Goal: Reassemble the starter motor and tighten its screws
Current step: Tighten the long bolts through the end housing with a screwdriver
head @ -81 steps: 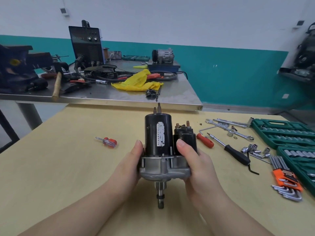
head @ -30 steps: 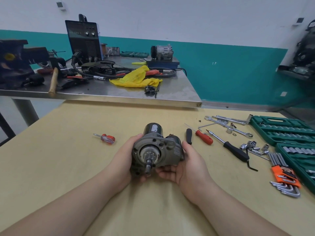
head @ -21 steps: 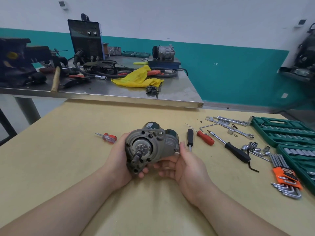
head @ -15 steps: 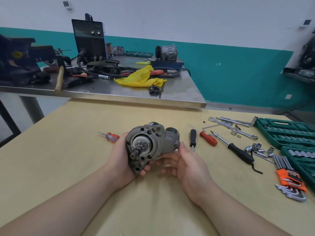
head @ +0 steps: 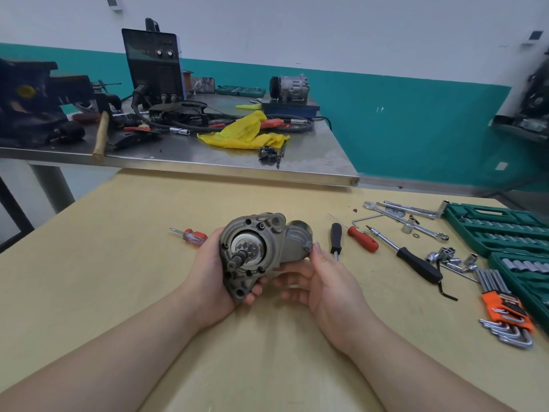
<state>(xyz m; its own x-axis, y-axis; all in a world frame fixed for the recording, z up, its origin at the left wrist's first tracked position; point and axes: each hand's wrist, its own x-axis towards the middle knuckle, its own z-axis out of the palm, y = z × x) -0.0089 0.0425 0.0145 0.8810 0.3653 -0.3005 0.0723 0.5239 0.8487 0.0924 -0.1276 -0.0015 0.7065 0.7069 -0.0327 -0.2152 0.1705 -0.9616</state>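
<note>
The starter motor (head: 273, 242) is held above the wooden table (head: 118, 263) with its grey nose housing and pinion shaft facing me. My left hand (head: 211, 275) grips it from the left, fingers curled under the lower mounting ear. From the right, my right hand (head: 323, 281) cups the solenoid side, thumb on the housing edge and fingers under it. The motor's black body is hidden behind the housing.
Right of the motor lie a black screwdriver (head: 336, 240), a red-handled screwdriver (head: 364, 238), a black-handled driver (head: 416, 261), wrenches (head: 407, 217), loose sockets (head: 451, 257), hex keys in an orange holder (head: 505, 310) and green socket cases (head: 499, 233). A small red screwdriver (head: 191, 234) lies left. A cluttered steel bench (head: 208, 162) stands behind.
The motor went from upright with its shaft down to lying tipped toward me, nose housing facing the camera. Since half a second ago both hands have kept their hold with barely any shift.
</note>
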